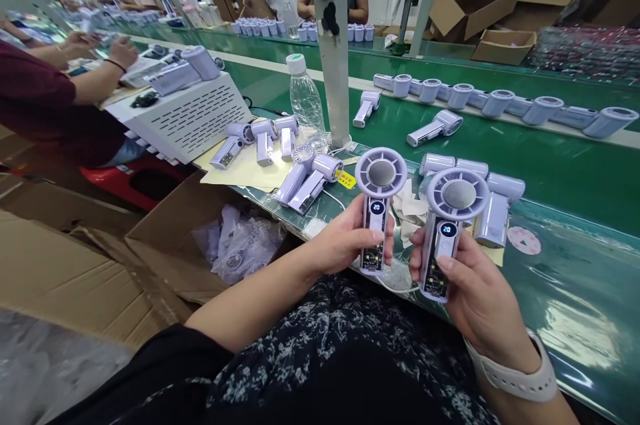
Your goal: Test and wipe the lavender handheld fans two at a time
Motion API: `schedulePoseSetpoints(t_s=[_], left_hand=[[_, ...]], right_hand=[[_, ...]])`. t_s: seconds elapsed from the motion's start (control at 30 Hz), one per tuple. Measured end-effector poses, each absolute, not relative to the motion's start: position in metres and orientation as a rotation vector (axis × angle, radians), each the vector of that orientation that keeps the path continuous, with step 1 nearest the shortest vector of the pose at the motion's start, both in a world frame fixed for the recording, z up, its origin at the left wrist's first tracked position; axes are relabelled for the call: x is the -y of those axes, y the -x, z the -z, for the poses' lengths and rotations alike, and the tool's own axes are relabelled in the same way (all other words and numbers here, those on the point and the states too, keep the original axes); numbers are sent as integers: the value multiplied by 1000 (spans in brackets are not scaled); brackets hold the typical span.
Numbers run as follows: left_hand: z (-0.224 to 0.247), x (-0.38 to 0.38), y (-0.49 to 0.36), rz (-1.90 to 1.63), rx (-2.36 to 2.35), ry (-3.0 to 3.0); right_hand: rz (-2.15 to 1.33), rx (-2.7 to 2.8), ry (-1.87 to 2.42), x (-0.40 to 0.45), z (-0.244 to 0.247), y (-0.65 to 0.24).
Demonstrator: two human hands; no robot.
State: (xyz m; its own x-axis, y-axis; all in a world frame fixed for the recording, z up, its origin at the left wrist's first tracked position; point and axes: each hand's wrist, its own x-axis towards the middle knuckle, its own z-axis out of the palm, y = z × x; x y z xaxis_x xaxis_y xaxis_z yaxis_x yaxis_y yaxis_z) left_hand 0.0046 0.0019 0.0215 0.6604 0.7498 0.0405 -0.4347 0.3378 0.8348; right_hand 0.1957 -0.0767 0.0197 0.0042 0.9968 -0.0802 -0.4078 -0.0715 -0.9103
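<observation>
Two lavender fans (378, 208), heads (459, 193) above fingers (416, 257), thumbs (366, 238) on handles (445, 246)

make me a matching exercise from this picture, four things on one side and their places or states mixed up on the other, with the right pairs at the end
Things
1. fan in the left hand
2. water bottle
3. wristband
4. cardboard box

Places and states
a. white, on the right wrist
b. holding plastic bags
c. display lit, reading 20
d. beside the upright post

Pairs: 1-c, 2-d, 3-a, 4-b
</observation>
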Motion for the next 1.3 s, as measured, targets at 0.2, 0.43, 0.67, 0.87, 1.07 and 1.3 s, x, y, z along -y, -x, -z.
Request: schedulePoseSetpoints(t_s=[0.2,0.43,0.67,0.87,1.07,1.3], left_hand=[[-13,-2,-9,-841,-464,-895],[-20,-2,-4,-808,-449,-1034],[-21,-2,-5,-784,-490,-1015],[-21,-1,-7,-823,-461,-980],[-21,-2,-5,-831,-434,-999],[-18,-3,-4,-833,-591,-1013]], right_hand=[[-1440,771,1000,80,-14,-193],[-1378,807,1013,80,-16,-192],[-1420,670,1037,79,-14,-191],[-1422,703,978,81,-19,-193],[-1427,801,946,81,-20,-194],[-1442,698,1018,79,-15,-194]])
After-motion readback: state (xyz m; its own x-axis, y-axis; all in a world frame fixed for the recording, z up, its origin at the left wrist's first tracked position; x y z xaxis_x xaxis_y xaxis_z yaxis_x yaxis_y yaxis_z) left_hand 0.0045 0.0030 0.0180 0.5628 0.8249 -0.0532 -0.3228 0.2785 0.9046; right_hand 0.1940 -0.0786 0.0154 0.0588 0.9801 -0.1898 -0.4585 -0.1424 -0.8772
